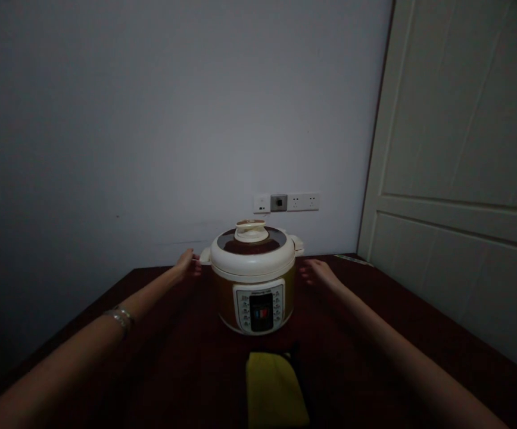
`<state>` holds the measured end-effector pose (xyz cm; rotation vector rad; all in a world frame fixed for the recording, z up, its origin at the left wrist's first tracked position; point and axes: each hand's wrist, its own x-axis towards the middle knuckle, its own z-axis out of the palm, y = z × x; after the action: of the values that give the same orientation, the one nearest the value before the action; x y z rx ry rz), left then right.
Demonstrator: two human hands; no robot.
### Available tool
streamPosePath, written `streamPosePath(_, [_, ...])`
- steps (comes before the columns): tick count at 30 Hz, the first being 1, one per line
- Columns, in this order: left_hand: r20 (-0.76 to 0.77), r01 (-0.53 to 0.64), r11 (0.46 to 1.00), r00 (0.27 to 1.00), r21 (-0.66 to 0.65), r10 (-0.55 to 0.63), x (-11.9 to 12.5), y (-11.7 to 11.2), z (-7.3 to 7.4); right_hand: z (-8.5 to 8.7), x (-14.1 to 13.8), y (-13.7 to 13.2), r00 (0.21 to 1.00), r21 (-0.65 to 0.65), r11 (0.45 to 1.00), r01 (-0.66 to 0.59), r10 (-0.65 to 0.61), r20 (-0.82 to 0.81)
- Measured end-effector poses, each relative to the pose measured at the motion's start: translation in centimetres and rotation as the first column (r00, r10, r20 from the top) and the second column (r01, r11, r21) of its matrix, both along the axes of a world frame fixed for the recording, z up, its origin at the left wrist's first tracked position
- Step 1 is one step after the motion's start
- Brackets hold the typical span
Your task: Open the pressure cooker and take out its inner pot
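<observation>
A white and brown electric pressure cooker [253,265] stands upright on the dark red tabletop, its control panel [259,305] facing me and its lid on. My left hand [187,264] reaches in beside the cooker's left handle [205,256], fingers apart and loosely bent; whether they touch the handle is unclear. On the other side my right hand [318,272] is just below the right handle [298,244], fingers stretched toward the cooker's side with nothing in them. A folded yellow cloth [274,390] lies in front of the cooker, nearer to me.
Behind the table [173,357] rises a pale wall [173,119] with a row of sockets [303,202] and a grey switch plate [279,202]. A white panelled door [459,149] stands along the right side. A thin flat strip [353,260] lies at the table's back right corner.
</observation>
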<state>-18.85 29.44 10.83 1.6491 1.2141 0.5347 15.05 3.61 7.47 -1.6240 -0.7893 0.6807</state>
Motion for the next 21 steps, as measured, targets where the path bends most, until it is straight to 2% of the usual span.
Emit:
streamPosePath(2, [-0.044, -0.082, 0.996, 0.996, 0.037, 0.084, -1.0, -0.3, -1.8, -2.4, 0.2, -0.6, 0.981, -0.035, 0.999, 0.031, -0.024, 0.192])
streamPosePath(6, [-0.148, -0.210, 0.970, 0.963, 0.119, 0.227, -2.6, -0.9, -6.0, -6.9, 0.5, -2.0, 0.873, -0.129, 0.989, 0.070, 0.002, 0.488])
streamPosePath(11, [-0.223, -0.294, 0.921, 0.909, 0.257, 0.352, -3.1, -1.2, -10.8, -10.2, 0.2, -3.1, 0.721, -0.235, 0.958, 0.162, 0.048, 0.692])
streamPosePath(14, [-0.232, -0.303, 0.893, 0.891, 0.333, 0.389, -2.6, -0.7, -12.4, -11.2, 0.2, -3.3, 0.642, -0.263, 0.942, 0.206, 0.073, 0.763])
streamPosePath(18, [-0.232, -0.338, 0.854, 0.863, 0.397, 0.449, -2.3, 0.5, -13.2, -12.6, 0.9, -3.0, 0.475, -0.328, 0.908, 0.262, 0.175, 0.863])
streamPosePath(19, [-0.228, -0.351, 0.844, 0.855, 0.406, 0.465, -2.4, 0.7, -13.4, -12.9, 1.2, -2.8, 0.452, -0.333, 0.904, 0.270, 0.187, 0.872])
streamPosePath(21, [-0.211, -0.373, 0.826, 0.846, 0.422, 0.490, -2.8, 1.2, -13.7, -13.2, 2.1, -2.6, 0.459, -0.312, 0.915, 0.256, 0.168, 0.872])
